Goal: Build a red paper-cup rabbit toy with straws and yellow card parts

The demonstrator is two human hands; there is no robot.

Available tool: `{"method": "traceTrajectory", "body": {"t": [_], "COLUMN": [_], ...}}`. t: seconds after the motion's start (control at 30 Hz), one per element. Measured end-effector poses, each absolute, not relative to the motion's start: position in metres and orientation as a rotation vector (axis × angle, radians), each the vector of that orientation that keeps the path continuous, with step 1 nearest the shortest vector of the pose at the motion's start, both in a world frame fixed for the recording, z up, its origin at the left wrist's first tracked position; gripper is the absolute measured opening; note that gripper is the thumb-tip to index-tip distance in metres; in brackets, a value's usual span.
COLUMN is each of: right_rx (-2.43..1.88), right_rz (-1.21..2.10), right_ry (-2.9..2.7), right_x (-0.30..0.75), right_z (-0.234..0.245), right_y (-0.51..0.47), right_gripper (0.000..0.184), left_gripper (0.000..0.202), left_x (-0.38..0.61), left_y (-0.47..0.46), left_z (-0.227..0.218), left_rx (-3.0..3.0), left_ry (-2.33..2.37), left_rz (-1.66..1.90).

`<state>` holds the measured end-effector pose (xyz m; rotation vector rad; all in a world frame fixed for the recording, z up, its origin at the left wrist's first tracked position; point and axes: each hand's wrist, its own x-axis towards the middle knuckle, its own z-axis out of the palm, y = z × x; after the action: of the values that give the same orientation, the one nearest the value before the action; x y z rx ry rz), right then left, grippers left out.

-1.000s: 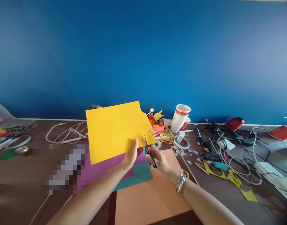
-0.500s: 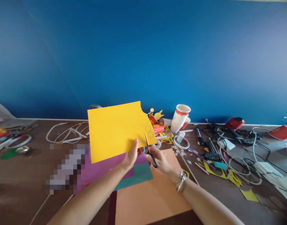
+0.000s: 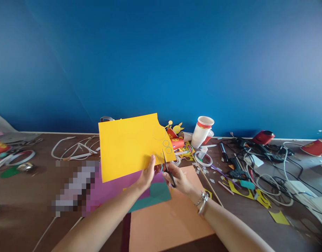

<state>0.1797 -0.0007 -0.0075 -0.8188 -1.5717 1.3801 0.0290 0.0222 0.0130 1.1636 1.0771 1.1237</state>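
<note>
A sheet of yellow paper [image 3: 126, 145] is held up in front of me, with circles and zigzag lines drawn near its right side and a curved cut in its upper right edge. My left hand [image 3: 148, 173] grips its lower edge, thumb on the face and fingers behind. In my right hand [image 3: 178, 179] is a pair of dark-handled scissors [image 3: 165, 161], whose blades point up at the lower right edge, beside the drawn zigzag. Beneath both hands lie orange paper [image 3: 166, 224], teal paper [image 3: 157, 196] and purple paper [image 3: 110, 187].
White paper cups [image 3: 201, 133] stand behind on the right, near a tape roll [image 3: 203, 158]. A glue gun [image 3: 238, 169], tangled cables [image 3: 271, 189] and yellow scraps [image 3: 279, 217] spread over the right side. White cables [image 3: 79, 148] lie to the left. A blue wall [image 3: 161, 63] rises behind.
Almost nothing differs. The yellow sheet's right edge has shifted very slightly at the scissors; both hands keep their grip and place.
</note>
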Motion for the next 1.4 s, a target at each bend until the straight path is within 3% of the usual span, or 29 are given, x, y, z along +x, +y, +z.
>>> {"method": "traceTrajectory", "body": {"t": [1.4], "right_rx": [-0.891], "right_rz": [1.421], "right_ry": [-1.480], "right_x": [0.181], "right_z": [0.003], "right_y": [-0.001], "right_gripper": [0.033], "left_gripper": [0.058], "left_x": [0.027], "left_y": [0.029], "left_z": [0.007], "left_rx": [1.187], "left_ry": [0.995], "left_rz": [1.209]}}
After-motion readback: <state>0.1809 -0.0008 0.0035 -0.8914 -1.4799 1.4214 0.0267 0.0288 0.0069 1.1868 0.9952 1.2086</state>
